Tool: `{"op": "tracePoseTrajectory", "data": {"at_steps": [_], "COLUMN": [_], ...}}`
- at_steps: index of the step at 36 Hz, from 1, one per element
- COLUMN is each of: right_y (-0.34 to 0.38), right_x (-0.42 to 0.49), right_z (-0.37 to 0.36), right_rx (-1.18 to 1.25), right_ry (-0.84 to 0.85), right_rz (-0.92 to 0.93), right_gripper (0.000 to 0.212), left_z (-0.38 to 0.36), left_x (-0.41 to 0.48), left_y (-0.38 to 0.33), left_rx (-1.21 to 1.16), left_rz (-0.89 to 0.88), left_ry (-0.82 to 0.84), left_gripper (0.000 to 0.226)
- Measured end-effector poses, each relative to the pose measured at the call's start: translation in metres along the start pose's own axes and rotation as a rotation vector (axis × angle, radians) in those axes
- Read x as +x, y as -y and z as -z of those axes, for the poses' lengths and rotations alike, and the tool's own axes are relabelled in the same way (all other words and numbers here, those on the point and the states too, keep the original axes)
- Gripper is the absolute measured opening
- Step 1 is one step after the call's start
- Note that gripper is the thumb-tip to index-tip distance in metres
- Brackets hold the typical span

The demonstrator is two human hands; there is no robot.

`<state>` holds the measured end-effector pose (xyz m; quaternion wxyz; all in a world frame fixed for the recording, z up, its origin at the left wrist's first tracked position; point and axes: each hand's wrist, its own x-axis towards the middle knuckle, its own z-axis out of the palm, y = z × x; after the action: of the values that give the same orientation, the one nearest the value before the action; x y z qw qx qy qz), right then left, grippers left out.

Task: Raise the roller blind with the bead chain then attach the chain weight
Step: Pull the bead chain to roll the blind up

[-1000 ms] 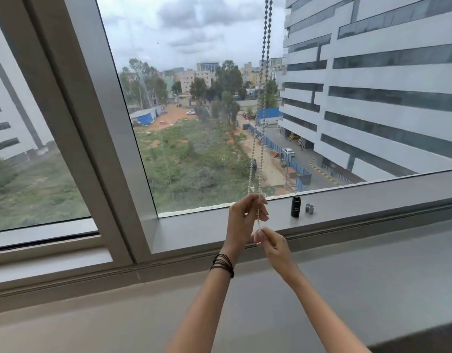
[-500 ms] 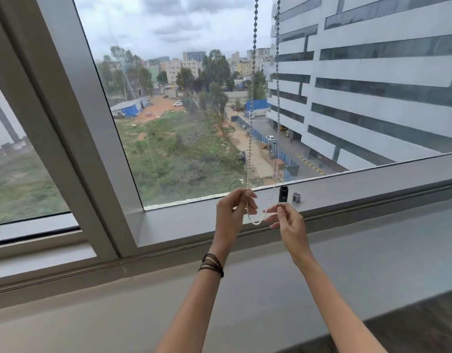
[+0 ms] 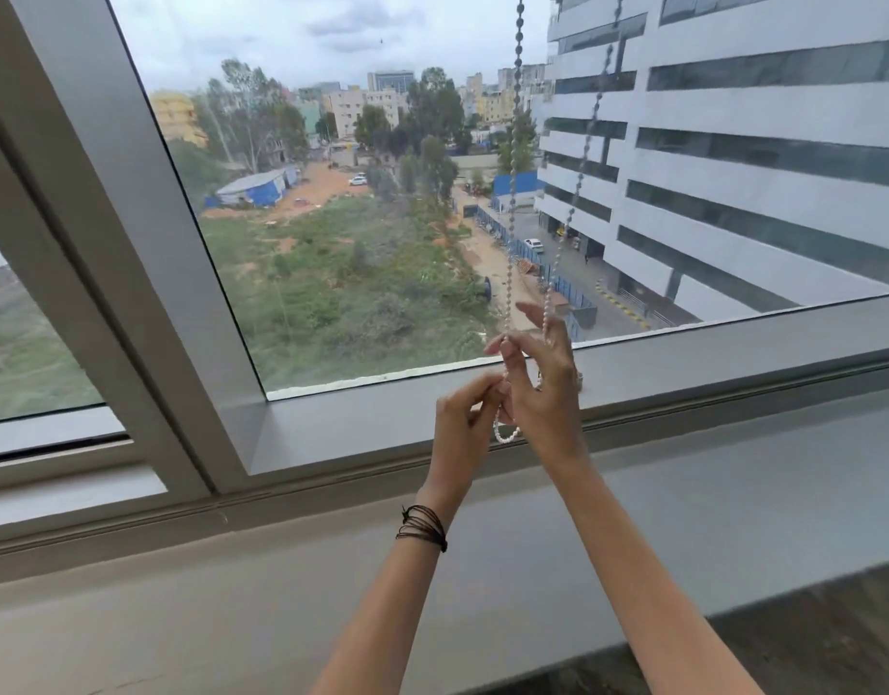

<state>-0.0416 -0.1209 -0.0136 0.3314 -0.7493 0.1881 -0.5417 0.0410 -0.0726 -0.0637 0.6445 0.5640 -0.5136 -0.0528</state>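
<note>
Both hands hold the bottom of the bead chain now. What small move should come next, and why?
Probably free the right hand and reach for the weight. The left hand also pinches the bead chain near its bottom loop, so its grip can keep that loop steady. No weight hangs there, and none is in view.

No readable text — no labels or signs.

Flat overcast daylight enters through the large glass window pane [image 3: 357,218]; bright, no hard shadows. Grey painted window frame [image 3: 131,243] bows at left: wide-angle distortion. Faint streaky reflections on glass. Far buildings soft. Thin white bead chain [image 3: 508,273] slightly blurred.
</note>
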Motion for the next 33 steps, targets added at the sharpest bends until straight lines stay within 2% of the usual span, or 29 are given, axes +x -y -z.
{"op": "tracePoseTrajectory", "data": {"at_steps": [5, 15, 21, 23, 25, 29, 33], "right_y": [-0.017, -0.054, -0.062, -0.064, -0.067, -0.082, -0.105], "right_x": [0.001, -0.008, 0.000, 0.003, 0.005, -0.002, -0.018], "right_z": [0.003, 0.008, 0.010, 0.011, 0.013, 0.015, 0.014], "right_rx": [-0.068, -0.029, 0.065, 0.104, 0.163, 0.214, 0.223], "right_ry": [-0.022, 0.080, 0.182, 0.218, 0.228, 0.110, -0.084], "right_rz": [0.117, 0.027, -0.023, -0.018, 0.014, 0.081, -0.045], "right_gripper": [0.019, 0.020, 0.019, 0.019, 0.024, 0.039, 0.031], "left_z": [-0.005, -0.022, -0.026, -0.025, -0.026, -0.027, -0.030], "left_x": [-0.003, -0.014, -0.011, -0.010, -0.010, -0.011, -0.012], "left_y": [0.006, 0.032, 0.035, 0.033, 0.032, 0.032, 0.033], "left_rx": [0.034, 0.097, 0.121, 0.124, 0.142, 0.171, 0.145], "left_rz": [0.017, 0.110, 0.119, 0.115, 0.105, 0.094, 0.124], "left_ry": [-0.004, 0.010, -0.012, -0.028, -0.029, -0.065, -0.164], "left_gripper": [0.014, 0.013, 0.025, 0.031, 0.026, 0.020, 0.020]}}
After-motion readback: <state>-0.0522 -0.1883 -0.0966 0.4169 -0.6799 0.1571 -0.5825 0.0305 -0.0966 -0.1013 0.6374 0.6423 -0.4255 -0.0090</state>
